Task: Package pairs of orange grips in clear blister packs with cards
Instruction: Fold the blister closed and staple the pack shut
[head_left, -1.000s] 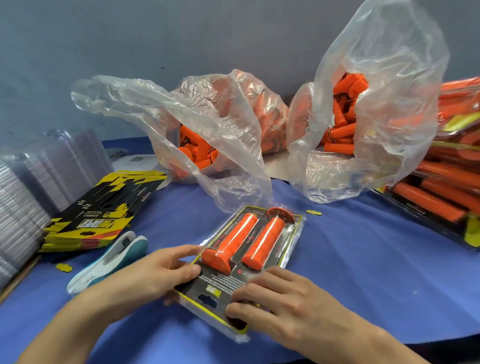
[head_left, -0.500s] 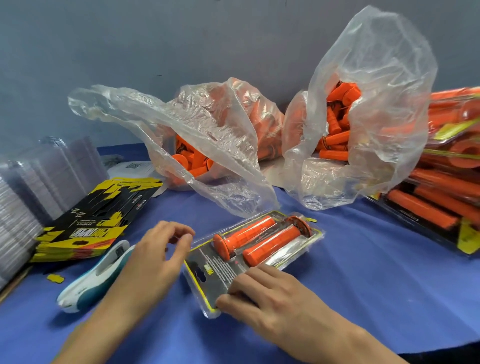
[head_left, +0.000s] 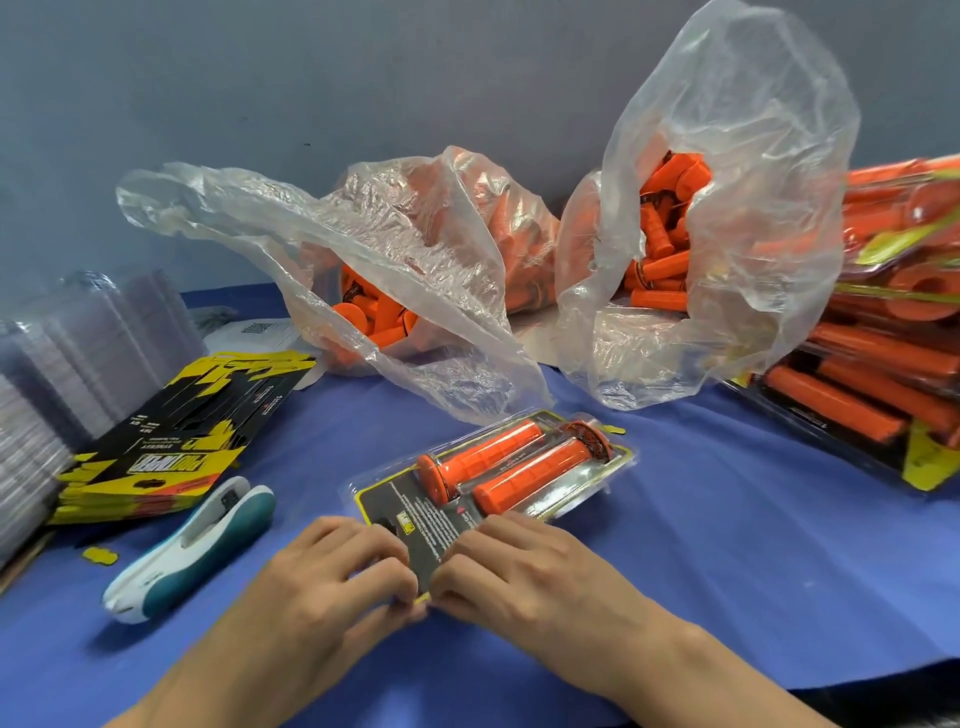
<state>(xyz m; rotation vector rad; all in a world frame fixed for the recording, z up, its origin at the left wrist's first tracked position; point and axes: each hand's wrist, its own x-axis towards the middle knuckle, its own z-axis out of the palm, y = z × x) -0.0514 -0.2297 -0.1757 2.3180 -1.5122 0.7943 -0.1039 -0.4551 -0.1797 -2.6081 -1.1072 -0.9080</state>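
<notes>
Blister pack (head_left: 493, 478), stapler (head_left: 192, 551) left, bags (head_left: 415, 291) behind

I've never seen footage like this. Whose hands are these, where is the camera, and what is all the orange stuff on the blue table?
No machine here: a person wears a wide-angle camera on the head, looking down at their own hands. The left hand and right hand press together on the near end of a clear blister pack lying on the blue table. Inside it are two orange grips over a black and yellow card. At left lie a stack of printed cards, empty clear packs and a white and teal stapler. Behind are two plastic bags of loose grips, and at right a pile of finished packs.
</notes>
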